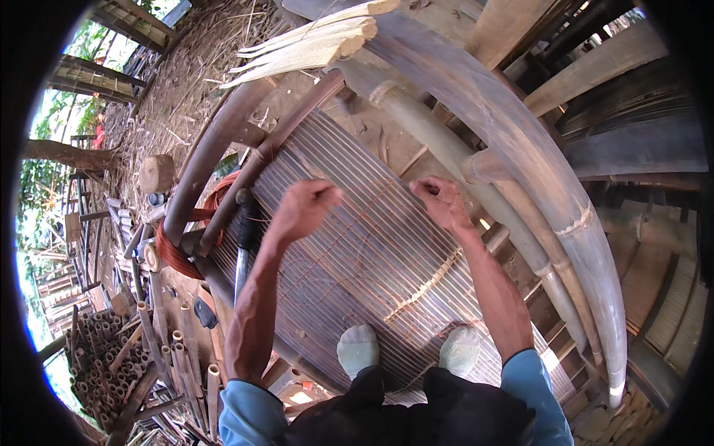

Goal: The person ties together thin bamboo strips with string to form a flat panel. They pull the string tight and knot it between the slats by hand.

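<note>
Over a slatted bamboo surface (320,152), my left hand (309,207) is closed, its thumb and fingertips pinched together. My right hand (442,201) is also pinched closed, a short way to the right. Whatever is in either pinch is too thin or hidden to make out. A thin reddish string (370,210) runs loosely across the slats between and below the hands, with more loops near my left forearm. Just left of that forearm, a knife (246,227) with a dark handle rests blade toward me. My feet, in pale green socks (358,348), stand on the slats.
An orange-red cord bundle (173,251) hangs around the bamboo frame at left. Thick bamboo poles (513,126) curve along the right side. Split pale bamboo strips (312,52) lie across the far end. Cut bamboo tubes (104,364) are stacked at lower left.
</note>
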Motion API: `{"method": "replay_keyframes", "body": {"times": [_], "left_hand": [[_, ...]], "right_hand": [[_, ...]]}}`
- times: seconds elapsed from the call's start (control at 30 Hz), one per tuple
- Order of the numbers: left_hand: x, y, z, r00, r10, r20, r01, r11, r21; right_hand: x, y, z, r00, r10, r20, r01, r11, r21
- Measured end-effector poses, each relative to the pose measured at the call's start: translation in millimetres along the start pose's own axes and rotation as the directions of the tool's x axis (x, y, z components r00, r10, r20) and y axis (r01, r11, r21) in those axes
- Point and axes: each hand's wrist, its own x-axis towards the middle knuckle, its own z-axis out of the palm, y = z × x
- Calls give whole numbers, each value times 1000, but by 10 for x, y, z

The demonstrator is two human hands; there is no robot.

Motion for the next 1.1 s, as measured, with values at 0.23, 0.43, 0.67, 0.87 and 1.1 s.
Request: {"method": "replay_keyframes", "body": {"times": [0.23, 0.43, 0.67, 0.87, 1.1], "left_hand": [[80, -11, -759, 910, -14, -415, -390, 313, -866], [995, 573, 36, 990, 134, 50, -131, 990, -56], [1285, 390, 1077, 964, 251, 83, -252, 778, 576], [1121, 470, 818, 858, 513, -16, -402, 691, 601], [836, 546, 621, 972, 198, 128, -145, 931, -336]], "right_hand": [[126, 6, 143, 1000, 1, -11, -2, 1000, -30], [628, 890, 223, 986, -42, -162, 10, 982, -191], [604, 508, 362, 999, 26, -47, -28, 999, -39], [234, 109, 280, 950, -212, -229, 159, 960, -230], [-115, -268, 318, 868, -408, -282, 372, 912, -174]]}}
